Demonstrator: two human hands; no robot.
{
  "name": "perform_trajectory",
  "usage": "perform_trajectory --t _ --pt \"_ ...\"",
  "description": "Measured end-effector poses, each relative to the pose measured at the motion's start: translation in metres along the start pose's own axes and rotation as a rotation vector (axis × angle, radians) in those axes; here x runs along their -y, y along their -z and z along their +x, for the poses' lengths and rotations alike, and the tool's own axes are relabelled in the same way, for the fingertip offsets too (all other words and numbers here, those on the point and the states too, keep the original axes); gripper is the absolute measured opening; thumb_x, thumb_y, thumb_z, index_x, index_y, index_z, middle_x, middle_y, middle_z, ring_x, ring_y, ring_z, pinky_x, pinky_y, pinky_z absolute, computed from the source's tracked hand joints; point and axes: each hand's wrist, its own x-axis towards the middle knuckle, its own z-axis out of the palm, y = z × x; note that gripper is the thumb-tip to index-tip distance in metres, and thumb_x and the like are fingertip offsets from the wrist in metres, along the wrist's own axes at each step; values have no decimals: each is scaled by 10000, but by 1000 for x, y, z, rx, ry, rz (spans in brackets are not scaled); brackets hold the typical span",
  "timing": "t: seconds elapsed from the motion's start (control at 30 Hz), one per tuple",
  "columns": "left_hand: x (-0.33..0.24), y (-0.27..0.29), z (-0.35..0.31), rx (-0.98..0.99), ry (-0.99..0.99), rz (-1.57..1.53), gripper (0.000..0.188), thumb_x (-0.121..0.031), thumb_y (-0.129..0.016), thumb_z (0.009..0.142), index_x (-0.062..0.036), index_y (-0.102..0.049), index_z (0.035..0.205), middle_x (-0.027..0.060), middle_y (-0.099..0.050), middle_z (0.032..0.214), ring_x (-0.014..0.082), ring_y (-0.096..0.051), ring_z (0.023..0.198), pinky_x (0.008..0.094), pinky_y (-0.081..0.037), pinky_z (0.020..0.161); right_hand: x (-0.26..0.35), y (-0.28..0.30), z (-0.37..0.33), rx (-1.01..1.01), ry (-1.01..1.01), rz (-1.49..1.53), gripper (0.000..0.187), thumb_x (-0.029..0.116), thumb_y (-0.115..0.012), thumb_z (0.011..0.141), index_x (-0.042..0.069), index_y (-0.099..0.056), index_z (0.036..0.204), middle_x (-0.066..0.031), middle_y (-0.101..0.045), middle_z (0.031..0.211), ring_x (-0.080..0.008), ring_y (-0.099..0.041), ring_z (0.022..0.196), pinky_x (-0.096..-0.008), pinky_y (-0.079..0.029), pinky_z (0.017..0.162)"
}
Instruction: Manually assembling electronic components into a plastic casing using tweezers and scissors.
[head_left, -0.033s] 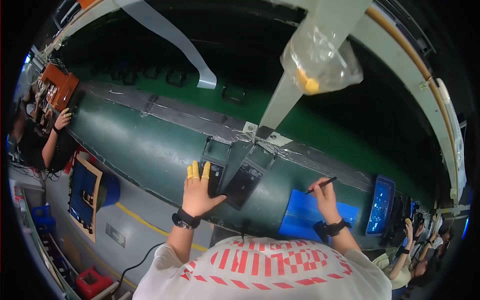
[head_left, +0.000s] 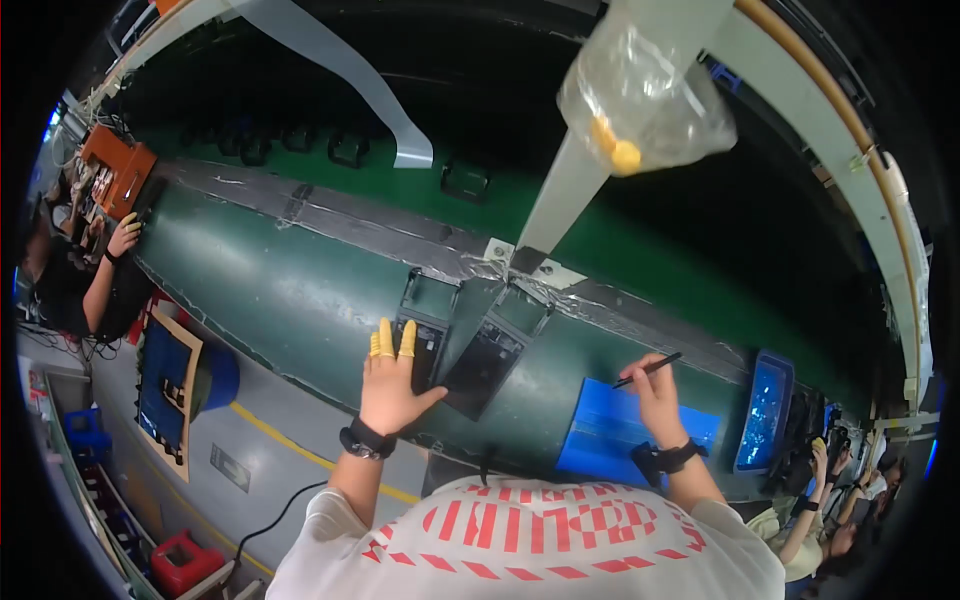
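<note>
Yellow finger cots cover several fingers of my left hand [head_left: 393,385], which lies spread over the near left side of a dark flat device part [head_left: 428,350] with an open black frame at its far end. My left thumb reaches toward a second, similar device part [head_left: 484,368], tilted just to the right. What the left fingers touch underneath is hidden. Pinched in my right hand [head_left: 657,405] is a slim black pen-like tool [head_left: 650,369], its thin end pointing left. That hand hovers over or rests by a blue board [head_left: 592,430]; I cannot tell which.
The green bench [head_left: 270,270] has a taped grey far edge, with a green conveyor belt [head_left: 395,185] carrying black frames beyond. A blue tray [head_left: 763,410] of small shiny pieces stands right. A clear bag [head_left: 640,90] hangs from the post. Co-workers sit at both sides.
My left hand has shifted very slightly left and away from me. The right hand and its tool have moved a touch to the right. The device parts look unchanged.
</note>
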Motion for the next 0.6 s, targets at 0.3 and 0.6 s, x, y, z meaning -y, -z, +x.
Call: perform_trajectory --t 0.3,0.6 --pt "-12 -18 -8 -126 -7 -158 718 -195 -664 662 -69 -332 1286 260 -368 1250 360 -363 1172 355 -314 959 8 93 -40 -23 144 56 185 136 -448 888 67 -353 1031 -179 -578 982 -139 -542 770 -243 -442 672" --pt "-20 -10 -33 -459 -237 -814 607 -145 -567 740 -49 -333 1292 104 -473 1160 182 -509 983 266 -397 848 -31 169 -198 -181 366 227 175 141 -446 884 55 -342 997 -240 -537 1050 -199 -589 748 -311 -463 721"
